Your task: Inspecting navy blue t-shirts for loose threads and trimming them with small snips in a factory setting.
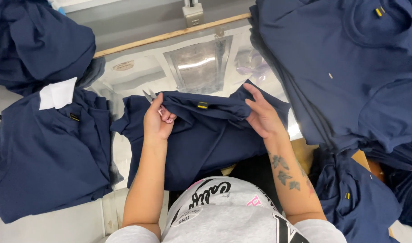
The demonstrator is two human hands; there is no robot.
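Over the navy shirt, both hands pinch its collar.

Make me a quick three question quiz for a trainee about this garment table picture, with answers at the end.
1. True or false: the left hand holds small metal thread snips.
2. Which hand grips the right side of the navy blue knit shirt lying in the middle?
3. Multiple choice: the white paper slip lies on A) the folded navy stack at the left, B) the middle shirt, C) the navy pile at the right.

Key: 1 true; 2 the right hand; 3 A.
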